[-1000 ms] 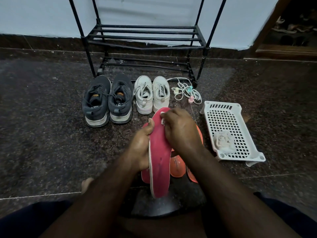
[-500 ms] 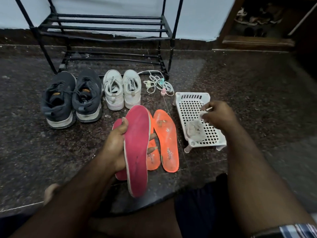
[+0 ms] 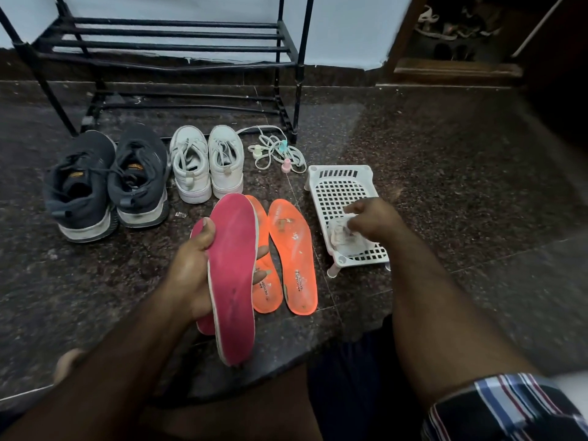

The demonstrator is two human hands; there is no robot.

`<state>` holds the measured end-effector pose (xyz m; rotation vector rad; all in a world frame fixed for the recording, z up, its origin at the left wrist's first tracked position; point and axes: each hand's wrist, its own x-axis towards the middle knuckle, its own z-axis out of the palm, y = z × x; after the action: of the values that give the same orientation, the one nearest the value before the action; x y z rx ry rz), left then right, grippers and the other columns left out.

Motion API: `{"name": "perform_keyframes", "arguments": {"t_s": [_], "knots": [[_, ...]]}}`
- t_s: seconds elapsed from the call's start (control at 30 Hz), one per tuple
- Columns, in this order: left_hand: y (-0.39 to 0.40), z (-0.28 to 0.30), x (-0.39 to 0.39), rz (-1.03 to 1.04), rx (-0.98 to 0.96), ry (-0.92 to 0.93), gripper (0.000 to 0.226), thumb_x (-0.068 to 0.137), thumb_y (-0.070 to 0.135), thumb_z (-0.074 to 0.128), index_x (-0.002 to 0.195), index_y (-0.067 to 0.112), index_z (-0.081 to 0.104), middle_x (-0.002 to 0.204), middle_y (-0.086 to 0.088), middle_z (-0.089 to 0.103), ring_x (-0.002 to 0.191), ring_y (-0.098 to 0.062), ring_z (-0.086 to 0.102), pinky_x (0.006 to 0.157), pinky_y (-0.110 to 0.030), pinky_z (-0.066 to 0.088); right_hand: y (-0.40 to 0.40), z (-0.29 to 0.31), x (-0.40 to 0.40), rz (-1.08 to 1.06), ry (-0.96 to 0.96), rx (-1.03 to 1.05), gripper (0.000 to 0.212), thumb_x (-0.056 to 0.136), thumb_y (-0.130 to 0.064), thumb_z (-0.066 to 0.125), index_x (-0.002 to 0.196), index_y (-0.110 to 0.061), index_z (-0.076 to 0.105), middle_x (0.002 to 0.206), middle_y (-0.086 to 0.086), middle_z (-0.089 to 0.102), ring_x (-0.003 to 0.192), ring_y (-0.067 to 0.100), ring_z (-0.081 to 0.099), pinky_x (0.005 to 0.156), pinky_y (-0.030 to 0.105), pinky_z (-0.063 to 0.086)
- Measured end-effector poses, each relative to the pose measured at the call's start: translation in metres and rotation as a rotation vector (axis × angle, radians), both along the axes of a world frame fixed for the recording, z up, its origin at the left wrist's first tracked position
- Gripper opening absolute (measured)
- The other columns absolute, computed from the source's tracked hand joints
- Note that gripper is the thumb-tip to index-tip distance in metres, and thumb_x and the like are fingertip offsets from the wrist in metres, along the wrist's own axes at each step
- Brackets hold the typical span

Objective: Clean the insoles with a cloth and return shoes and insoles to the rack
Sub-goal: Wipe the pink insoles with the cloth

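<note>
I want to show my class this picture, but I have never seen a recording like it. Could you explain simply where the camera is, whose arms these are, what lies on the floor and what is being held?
The camera sits on a person's head, looking down at their own arms. There is no machine. The left hand holds a pink insole. The right hand reaches onto a white basket and touches a cloth. On the floor lie two orange insoles, dark shoes, white shoes and loose laces. Behind them stands a black rack.
</note>
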<state>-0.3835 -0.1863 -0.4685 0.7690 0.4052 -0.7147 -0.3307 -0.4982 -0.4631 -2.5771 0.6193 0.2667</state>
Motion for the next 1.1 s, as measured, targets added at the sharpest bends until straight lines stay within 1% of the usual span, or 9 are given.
{"name": "perform_keyframes", "arguments": {"t_s": [0.07,0.13,0.23,0.33,0.47,0.63,0.77,0.87,1.1], "knots": [[0.000,-0.001,0.000,-0.004,0.001,-0.009,0.072,0.096,0.065,0.036,0.133,0.007,0.056,0.123,-0.030,0.065,0.110,-0.036,0.068,0.078,-0.056,0.059,0.005,-0.006,-0.002,0.059,0.058,0.035,0.045,0.067,-0.025,0.083,0.110,-0.031,0.071,0.102,-0.002,0.069,0.093,0.017,0.065,0.081,0.024,0.050],[0.000,-0.001,0.000,0.001,0.002,-0.014,0.071,0.096,0.065,0.037,0.134,0.007,0.056,0.123,-0.030,0.065,0.110,-0.036,0.068,0.081,-0.058,0.058,0.006,-0.014,-0.003,0.082,0.045,0.000,0.033,0.068,-0.026,0.086,0.099,-0.029,0.073,0.094,-0.003,0.071,0.087,0.015,0.065,0.074,0.020,0.044],[0.001,-0.002,0.000,0.008,-0.003,-0.010,0.072,0.096,0.065,0.038,0.135,0.007,0.055,0.126,-0.029,0.064,0.113,-0.036,0.067,0.080,-0.058,0.059,0.000,-0.009,-0.001,0.019,-0.089,0.014,0.012,0.076,-0.022,0.080,0.085,-0.022,0.073,0.085,0.000,0.073,0.077,0.015,0.066,0.065,0.021,0.044],[0.002,-0.002,0.000,0.012,-0.008,-0.006,0.073,0.096,0.064,0.038,0.137,0.006,0.054,0.130,-0.027,0.062,0.117,-0.038,0.065,0.074,-0.054,0.060,-0.013,0.002,0.004,-0.154,-0.212,0.047,0.007,0.075,-0.017,0.069,0.082,-0.017,0.069,0.078,0.002,0.071,0.072,0.019,0.067,0.059,0.024,0.049],[0.001,-0.001,0.000,0.009,-0.006,-0.001,0.072,0.097,0.064,0.037,0.135,0.006,0.055,0.126,-0.029,0.063,0.116,-0.038,0.065,0.077,-0.055,0.060,-0.031,-0.004,-0.001,-0.245,-0.230,-0.057,0.010,0.076,-0.013,0.061,0.084,-0.013,0.065,0.086,0.009,0.071,0.081,0.029,0.068,0.076,0.043,0.059],[0.002,-0.001,0.000,0.005,-0.004,-0.002,0.073,0.097,0.065,0.037,0.137,0.006,0.054,0.127,-0.030,0.063,0.117,-0.039,0.064,0.075,-0.055,0.060,-0.026,-0.010,-0.004,-0.169,-0.002,-0.156,0.022,0.077,-0.021,0.075,0.097,-0.012,0.073,0.096,0.008,0.073,0.087,0.024,0.070,0.075,0.028,0.056],[0.001,0.000,0.001,0.001,0.003,0.005,0.076,0.096,0.066,0.035,0.138,0.006,0.054,0.127,-0.029,0.063,0.115,-0.038,0.065,0.073,-0.054,0.061,-0.010,-0.003,0.002,-0.072,-0.012,-0.083,0.016,0.076,-0.014,0.080,0.091,-0.018,0.075,0.082,0.001,0.070,0.073,0.019,0.066,0.071,0.030,0.057],[0.001,0.002,0.001,0.004,-0.002,0.011,0.076,0.096,0.066,0.036,0.138,0.005,0.054,0.127,-0.029,0.063,0.111,-0.037,0.067,0.070,-0.052,0.061,0.000,-0.012,-0.003,0.055,0.150,-0.094,0.033,0.065,-0.024,0.090,0.092,-0.020,0.072,0.087,0.001,0.067,0.083,0.020,0.065,0.078,0.030,0.055],[0.002,0.001,0.001,0.011,-0.014,0.007,0.075,0.095,0.065,0.038,0.138,0.005,0.053,0.130,-0.027,0.062,0.113,-0.038,0.067,0.072,-0.054,0.061,0.003,-0.021,-0.003,0.045,0.094,-0.168,0.022,0.078,-0.023,0.078,0.099,-0.018,0.077,0.101,0.006,0.073,0.097,0.023,0.066,0.086,0.030,0.053]]}}
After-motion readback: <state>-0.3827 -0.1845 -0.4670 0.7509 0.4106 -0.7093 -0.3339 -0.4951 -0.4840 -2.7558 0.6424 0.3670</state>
